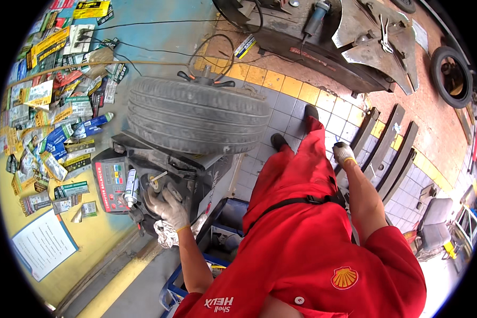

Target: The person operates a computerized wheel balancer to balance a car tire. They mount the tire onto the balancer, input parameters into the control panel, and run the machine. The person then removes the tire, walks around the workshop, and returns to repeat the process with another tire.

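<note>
My left hand [169, 206], in a pale work glove, is over the black top tray [183, 183] of a wheel balancer. Its fingers are stretched and slightly apart, with nothing visibly gripped. Just beyond the fingertips lies a small metal piece with a pale stem [157, 179]. A white and blue spray can [132, 188] lies to the left of the hand. A wheel with a worn tyre [196, 114] sits on the balancer, a nut with black handles [204, 80] at its hub. My right hand [344, 152], also gloved, hangs by my right side, fingers curled; whatever they hold is hidden.
Stickers and wrappers [58, 122] cover the wall at left. A crumpled white rag [167, 235] lies beside my left wrist, near blue-edged bins [233, 212]. Ahead stands a metal bench [302, 50] with a grinder [316, 20]. Dark bars [379, 143] and a loose tyre [451, 77] are at right.
</note>
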`<action>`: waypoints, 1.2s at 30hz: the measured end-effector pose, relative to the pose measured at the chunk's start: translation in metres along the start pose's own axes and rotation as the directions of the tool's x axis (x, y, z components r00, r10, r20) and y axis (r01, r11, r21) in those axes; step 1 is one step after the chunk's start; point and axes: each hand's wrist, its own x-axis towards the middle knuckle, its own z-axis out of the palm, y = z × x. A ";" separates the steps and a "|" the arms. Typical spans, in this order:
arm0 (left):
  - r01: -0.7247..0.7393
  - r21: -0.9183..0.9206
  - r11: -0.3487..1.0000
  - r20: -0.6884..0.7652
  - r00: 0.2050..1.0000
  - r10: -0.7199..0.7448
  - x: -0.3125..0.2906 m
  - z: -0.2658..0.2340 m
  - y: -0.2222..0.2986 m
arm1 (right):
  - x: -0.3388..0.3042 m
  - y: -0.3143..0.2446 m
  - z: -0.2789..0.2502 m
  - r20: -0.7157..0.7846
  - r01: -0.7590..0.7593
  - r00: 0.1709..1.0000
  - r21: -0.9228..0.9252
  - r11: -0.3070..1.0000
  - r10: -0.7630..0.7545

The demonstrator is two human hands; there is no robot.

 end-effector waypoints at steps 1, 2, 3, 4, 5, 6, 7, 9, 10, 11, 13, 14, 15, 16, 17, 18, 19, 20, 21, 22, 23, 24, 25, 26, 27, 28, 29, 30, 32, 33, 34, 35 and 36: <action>-0.031 -0.019 0.999 0.028 0.999 0.031 0.007 0.008 0.031 | -0.003 -0.026 -0.010 0.054 -0.004 0.998 -0.178 0.984 0.014; -0.033 -0.115 0.993 0.027 0.999 0.037 0.013 0.019 0.050 | -0.012 -0.053 -0.021 0.038 0.036 0.999 -0.201 0.979 -0.029; -0.035 -0.205 0.978 0.029 0.999 0.042 0.018 0.026 0.069 | -0.016 -0.068 -0.029 0.028 0.073 0.997 -0.225 0.972 -0.069; 0.061 -0.297 0.953 0.114 0.993 -0.028 0.029 0.025 0.112 | 0.003 -0.058 -0.026 -0.055 0.157 0.985 -0.140 0.978 -0.166; -0.090 -0.231 0.969 0.074 0.991 0.110 0.035 0.036 0.123 | 0.011 -0.074 -0.036 -0.004 0.135 0.991 -0.059 0.989 -0.136; -0.110 -0.322 0.940 0.064 0.988 0.138 0.042 0.047 0.137 | 0.020 -0.091 -0.044 -0.016 0.164 0.986 -0.044 0.985 -0.165; -0.126 -0.414 0.901 0.058 0.985 0.164 0.048 0.058 0.152 | 0.024 -0.110 -0.055 -0.031 0.186 0.982 -0.032 0.982 -0.187; -0.288 -0.198 0.937 0.028 0.954 0.299 0.067 0.074 0.181 | 0.030 -0.146 -0.077 -0.087 0.277 0.955 -0.066 0.958 -0.283; -0.200 -0.285 0.937 0.081 0.969 0.232 0.074 0.080 0.206 | 0.042 -0.159 -0.085 -0.129 0.351 0.927 -0.037 0.936 -0.353; -0.201 -0.242 0.949 0.045 0.975 0.218 0.081 0.092 0.210 | 0.053 -0.172 -0.091 -0.162 0.430 0.890 -0.013 0.903 -0.426; -0.256 -0.002 0.967 -0.052 0.965 0.256 0.092 0.112 0.218 | 0.047 -0.224 -0.119 -0.183 0.505 0.838 -0.096 0.858 -0.514; -0.270 0.104 0.957 -0.101 0.955 0.280 0.098 0.117 0.221 | 0.049 -0.244 -0.128 -0.214 0.564 0.789 -0.119 0.817 -0.576; -0.256 0.134 0.957 -0.114 0.956 0.271 0.102 0.121 0.221 | 0.055 -0.261 -0.136 -0.238 0.620 0.736 -0.137 0.772 -0.634; -0.216 0.101 0.971 -0.110 0.968 0.226 0.104 0.124 0.218 | 0.065 -0.277 -0.146 -0.273 0.682 0.621 -0.275 0.678 -0.735; -0.178 0.079 0.981 -0.110 0.976 0.186 0.108 0.124 0.213 | 0.074 -0.293 -0.155 -0.287 0.723 0.488 -0.396 0.566 -0.824; -0.197 0.085 0.977 -0.097 0.974 0.205 0.110 0.121 0.205 | 0.078 -0.313 -0.163 -0.277 0.701 0.534 -0.383 0.601 -0.799; -0.223 0.086 0.971 -0.086 0.969 0.230 0.115 0.122 0.202 | 0.087 -0.328 -0.169 -0.274 0.675 0.577 -0.370 0.638 -0.769; -0.207 0.072 0.976 -0.096 0.972 0.213 0.120 0.124 0.204 | 0.119 -0.329 -0.174 -0.314 0.678 0.470 -0.471 0.565 -0.825; -0.223 0.071 0.972 -0.093 0.969 0.229 0.125 0.126 0.201 | 0.142 -0.331 -0.173 -0.342 0.657 0.357 -0.570 0.494 -0.869; -0.193 0.063 0.979 -0.092 0.976 0.198 0.126 0.127 0.200 | 0.144 -0.351 -0.177 -0.307 0.677 0.373 -0.555 0.484 -0.875; -0.160 0.050 0.986 -0.089 0.983 0.164 0.125 0.129 0.201 | 0.146 -0.373 -0.186 -0.270 0.693 0.388 -0.545 0.472 -0.881; -0.140 0.031 0.990 -0.078 0.987 0.142 0.127 0.129 0.203 | 0.163 -0.379 -0.187 -0.249 0.684 0.337 -0.598 0.417 -0.908; -0.136 0.023 0.990 -0.076 0.988 0.137 0.127 0.127 0.204 | 0.185 -0.384 -0.188 -0.224 0.670 0.285 -0.649 0.361 -0.932; -0.131 0.009 0.991 -0.075 0.989 0.131 0.127 0.129 0.205 | 0.199 -0.389 -0.189 -0.165 0.682 0.300 -0.652 0.332 -0.940; -0.128 -0.006 0.992 -0.073 0.989 0.127 0.129 0.131 0.205 | 0.214 -0.391 -0.188 -0.126 0.655 0.301 -0.693 0.301 -0.945; -0.103 -0.035 0.994 -0.045 0.994 0.101 0.130 0.131 0.205 | 0.221 -0.395 -0.187 -0.065 0.608 0.305 -0.755 0.247 -0.950; -0.086 -0.046 0.995 -0.036 0.996 0.084 0.131 0.132 0.204 | 0.228 -0.397 -0.187 -0.006 0.557 0.313 -0.809 0.189 -0.950; -0.071 -0.058 0.996 -0.026 0.997 0.070 0.131 0.133 0.204 | 0.232 -0.397 -0.185 0.005 0.507 0.338 -0.844 0.177 -0.941; -0.048 -0.054 0.997 -0.018 0.999 0.047 0.129 0.133 0.202 | 0.226 -0.405 -0.180 0.011 0.495 0.384 -0.847 0.196 -0.923; -0.068 -0.041 0.997 -0.008 0.998 0.067 0.131 0.132 0.195 | 0.229 -0.405 -0.179 0.004 0.485 0.389 -0.851 0.201 -0.921; -0.032 -0.058 0.998 0.009 0.999 0.033 0.133 0.132 0.198 | 0.230 -0.405 -0.180 0.006 0.483 0.378 -0.854 0.192 -0.926; 0.004 -0.076 0.997 0.027 1.000 -0.002 0.136 0.131 0.201 | 0.230 -0.405 -0.180 -0.002 0.477 0.390 -0.855 0.204 -0.921; 0.003 -0.069 0.998 0.035 0.999 -0.001 0.138 0.131 0.201 | 0.229 -0.406 -0.178 -0.007 0.472 0.392 -0.857 0.207 -0.920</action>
